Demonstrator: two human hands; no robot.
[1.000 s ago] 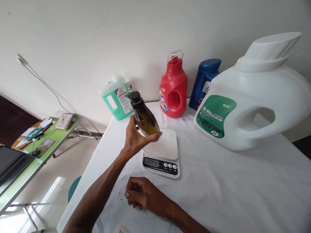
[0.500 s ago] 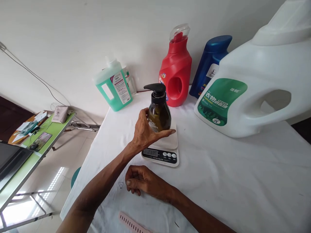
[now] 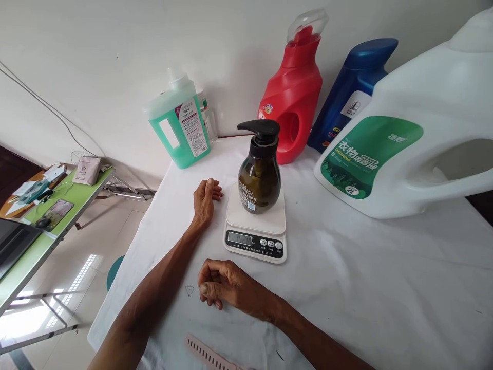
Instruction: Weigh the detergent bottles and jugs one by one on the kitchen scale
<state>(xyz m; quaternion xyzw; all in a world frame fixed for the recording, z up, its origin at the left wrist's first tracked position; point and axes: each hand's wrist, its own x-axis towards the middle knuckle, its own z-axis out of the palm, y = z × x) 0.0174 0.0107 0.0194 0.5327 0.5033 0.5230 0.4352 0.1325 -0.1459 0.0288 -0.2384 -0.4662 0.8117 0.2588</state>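
Dark amber plastic is giving the pump bottle (image 3: 259, 181) its brownish gloss; it is being carried upright on the white platform of the kitchen scale (image 3: 256, 226), whose display is showing digits too small to be read. No hand is touching it. The left hand (image 3: 205, 199) is being rested on the white tablecloth (image 3: 365, 288) just beside the scale, its fingers loosely extended and nothing gripped. The right hand (image 3: 223, 287) is being rested nearer the body, curled into a loose fist, with nothing visibly held.

The bottle is judged to be moderately light and stiff-walled, though its rounded, smooth belly is likely to be slippery. A hold is best taken around the widest part of the body or at the narrow neck under the black pump head (image 3: 259, 129); the spout itself is probably being left alone, since it could be depressed.

Behind are being stood a green jug (image 3: 179, 126), a red detergent bottle (image 3: 295, 92), a blue bottle (image 3: 348, 97) and a large white detergent jug (image 3: 416, 128).
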